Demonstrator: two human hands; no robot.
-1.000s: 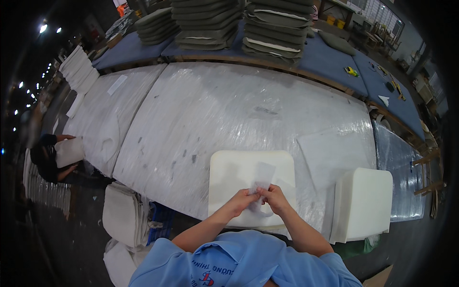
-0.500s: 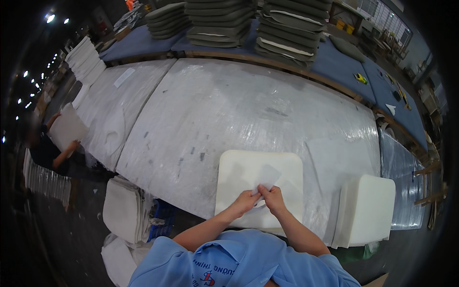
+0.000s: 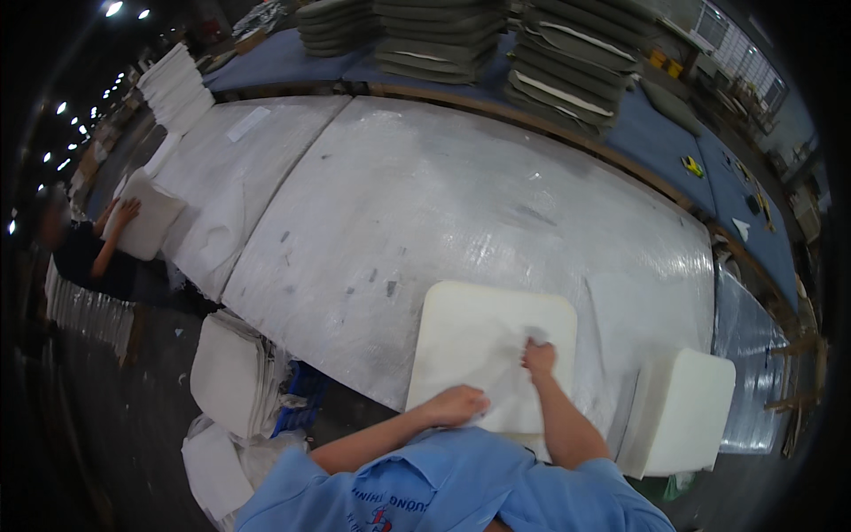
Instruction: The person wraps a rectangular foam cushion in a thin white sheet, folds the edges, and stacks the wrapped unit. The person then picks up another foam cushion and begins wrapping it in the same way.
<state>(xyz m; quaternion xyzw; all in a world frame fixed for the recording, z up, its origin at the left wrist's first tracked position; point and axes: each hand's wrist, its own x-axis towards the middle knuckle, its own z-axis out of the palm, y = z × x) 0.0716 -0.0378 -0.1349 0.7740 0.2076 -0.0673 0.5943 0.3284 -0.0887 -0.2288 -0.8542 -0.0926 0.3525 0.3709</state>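
A cream foam seat pad (image 3: 474, 324) with rounded corners lies flat on the plastic-covered table in front of me. Over its right half, my right hand (image 3: 538, 356) is closed on a small, thin pale sheet (image 3: 536, 334), most of it hidden or blurred. My left hand (image 3: 456, 405) is curled closed above the pad's near edge, at its left. Whatever is in those fingers, if anything, is too small to make out. The two hands are apart.
Cream pads (image 3: 683, 412) are stacked at the right, white pads (image 3: 226, 377) at the left by a blue crate (image 3: 304, 395). Grey-green cushion stacks (image 3: 572, 66) stand on the blue far table (image 3: 643, 133). A co-worker (image 3: 97, 257) at far left handles a white pad (image 3: 146, 217).
My hands, together on a thin pale sheet before, have parted: the right went right and up, the left down. The view has shifted slightly. The co-worker's pad has turned.
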